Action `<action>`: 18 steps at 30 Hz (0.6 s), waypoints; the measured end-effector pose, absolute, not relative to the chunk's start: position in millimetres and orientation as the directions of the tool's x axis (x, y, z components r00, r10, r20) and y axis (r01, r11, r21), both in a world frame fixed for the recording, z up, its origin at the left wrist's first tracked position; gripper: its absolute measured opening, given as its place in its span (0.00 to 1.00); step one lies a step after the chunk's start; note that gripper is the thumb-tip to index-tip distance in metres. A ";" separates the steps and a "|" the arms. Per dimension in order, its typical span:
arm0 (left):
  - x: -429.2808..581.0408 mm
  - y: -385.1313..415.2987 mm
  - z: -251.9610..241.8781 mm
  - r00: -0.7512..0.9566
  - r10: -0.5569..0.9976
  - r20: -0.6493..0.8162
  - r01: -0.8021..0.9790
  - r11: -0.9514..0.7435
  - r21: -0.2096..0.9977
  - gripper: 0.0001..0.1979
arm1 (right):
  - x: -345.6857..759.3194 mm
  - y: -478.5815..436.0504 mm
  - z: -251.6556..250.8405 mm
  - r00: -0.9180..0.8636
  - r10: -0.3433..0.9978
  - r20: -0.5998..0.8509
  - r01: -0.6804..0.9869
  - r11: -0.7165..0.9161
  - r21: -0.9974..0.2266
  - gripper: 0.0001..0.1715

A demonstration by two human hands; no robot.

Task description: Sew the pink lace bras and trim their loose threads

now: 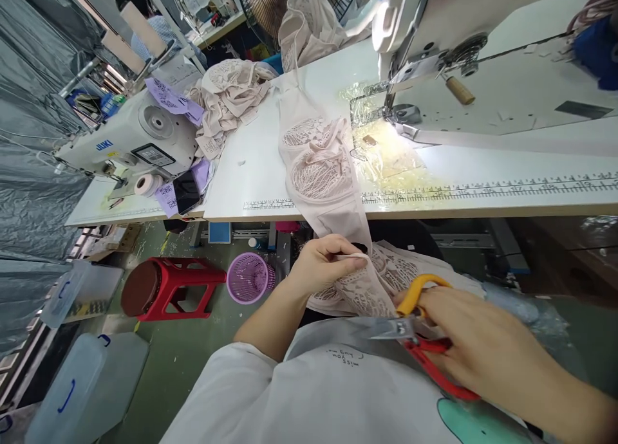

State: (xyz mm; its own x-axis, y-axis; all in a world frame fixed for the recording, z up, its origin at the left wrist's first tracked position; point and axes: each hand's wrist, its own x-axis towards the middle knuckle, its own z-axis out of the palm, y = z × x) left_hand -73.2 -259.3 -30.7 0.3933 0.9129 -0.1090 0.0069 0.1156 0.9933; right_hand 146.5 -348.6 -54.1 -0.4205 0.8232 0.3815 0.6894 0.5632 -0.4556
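My left hand (324, 262) pinches the edge of a beige lace bra (321, 174). Part of the bra lies on the sewing table, and the rest hangs over the front edge into my lap. A pair of scissors (393, 329) with one yellow and one red handle is in my right hand (483, 341), whose fingers are wrapped round the handles. The blades point left, just in front of my shirt and below the lace. Whether they touch the fabric I cannot tell. More beige lace fabric (425, 264) lies in my lap between the hands, partly hidden by the right one.
A sewing machine (463, 19) with a lit lamp stands at the right of the table (251, 161), another machine (140, 135) at the left. Beige garments (232, 96) are heaped behind. A red stool (178, 289), purple basket (248, 278) and plastic bins (91, 386) stand on the floor.
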 end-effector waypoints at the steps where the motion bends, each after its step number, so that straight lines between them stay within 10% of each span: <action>1: -74.0 -259.2 -31.9 0.392 0.911 -0.130 0.007 0.138 0.990 0.21 | 141.7 -347.7 -52.9 -0.463 0.783 0.415 0.685 0.613 -0.392 0.14; 10: -89.6 -255.2 -43.1 0.475 0.840 -0.261 -0.038 0.316 0.948 0.30 | 126.2 -343.2 -45.4 -0.589 0.621 0.518 0.530 0.780 -0.333 0.16; 18: -94.2 -252.9 -45.9 0.594 0.792 -0.140 0.193 0.029 0.981 0.20 | 116.5 -349.1 -24.5 -0.648 0.570 0.505 0.302 0.801 -0.517 0.18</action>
State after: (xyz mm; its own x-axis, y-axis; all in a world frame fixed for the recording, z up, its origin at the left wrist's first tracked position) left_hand -94.2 -252.9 -45.9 0.5939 0.7923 -0.1398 0.1927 0.0286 0.9808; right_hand 116.5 -349.1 -24.5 -0.6481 0.5702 0.5048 0.3018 0.8009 -0.5171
